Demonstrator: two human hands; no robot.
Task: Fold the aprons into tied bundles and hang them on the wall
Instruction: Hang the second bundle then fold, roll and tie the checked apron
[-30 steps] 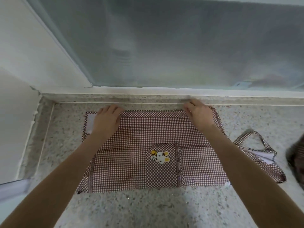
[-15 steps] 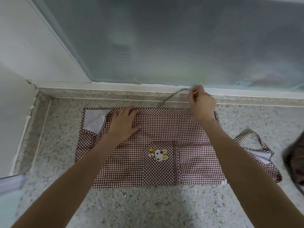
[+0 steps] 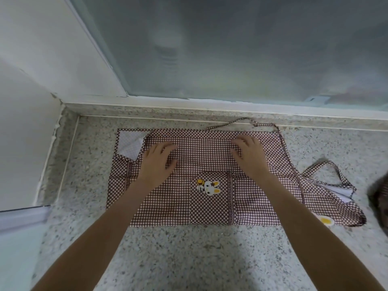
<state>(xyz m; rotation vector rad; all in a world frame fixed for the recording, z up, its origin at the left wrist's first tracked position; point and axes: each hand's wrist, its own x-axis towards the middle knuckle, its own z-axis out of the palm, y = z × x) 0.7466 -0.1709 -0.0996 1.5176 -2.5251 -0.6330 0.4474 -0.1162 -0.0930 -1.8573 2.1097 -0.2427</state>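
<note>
Your left hand (image 3: pixel 156 162) and right hand (image 3: pixel 249 156): spread flat on the checked apron (image 3: pixel 210 208); dark cloth (image 3: pixel 381 198) cut off at right.

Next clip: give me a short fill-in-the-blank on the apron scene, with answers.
1. Both hands, left hand and right hand, rest flat on the ____ apron.
2. The pocket shows a cartoon ____.
3. A thin strap lies along the apron's ____ edge.
4. The apron lies on a speckled ____.

Answers: checked; rabbit; far; counter
</note>
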